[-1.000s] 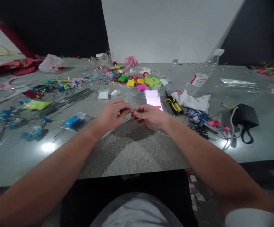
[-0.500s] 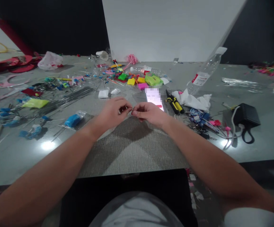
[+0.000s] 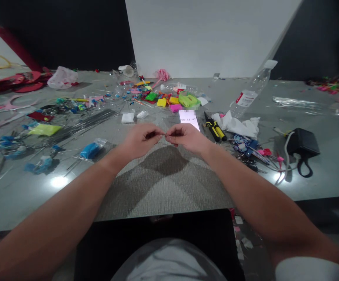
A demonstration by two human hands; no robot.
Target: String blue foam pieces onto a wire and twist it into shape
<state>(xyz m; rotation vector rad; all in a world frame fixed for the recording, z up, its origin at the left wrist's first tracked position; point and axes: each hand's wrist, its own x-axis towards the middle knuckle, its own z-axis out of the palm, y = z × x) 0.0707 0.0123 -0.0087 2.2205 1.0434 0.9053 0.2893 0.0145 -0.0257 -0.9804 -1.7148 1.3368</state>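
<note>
Both hands meet over the middle of the grey table [image 3: 169,191], fingertips almost touching. My left hand [image 3: 144,139] is closed in a pinch, thumb against the index finger. Opposite it, my right hand [image 3: 183,137] pinches too, its other fingers curled in. Whatever lies between the fingertips is too small to make out. Just behind my right hand lies a phone [image 3: 188,119] with a timer on its lit screen. To its right are yellow-and-black pliers [image 3: 215,127]. A small white packet [image 3: 127,117] rests beyond my left hand.
Thin wires [image 3: 84,123] and a blue clay packet [image 3: 90,150] lie at left. Colourful clay packets [image 3: 189,100] are heaped at the back. On the right stand a clear plastic bottle [image 3: 249,91], crumpled tissue [image 3: 239,125] and a black box with a cable [image 3: 304,142].
My hands have shifted slightly right, still pinched together. The whole view has moved a little, and more of the phone's timer digits show now.
</note>
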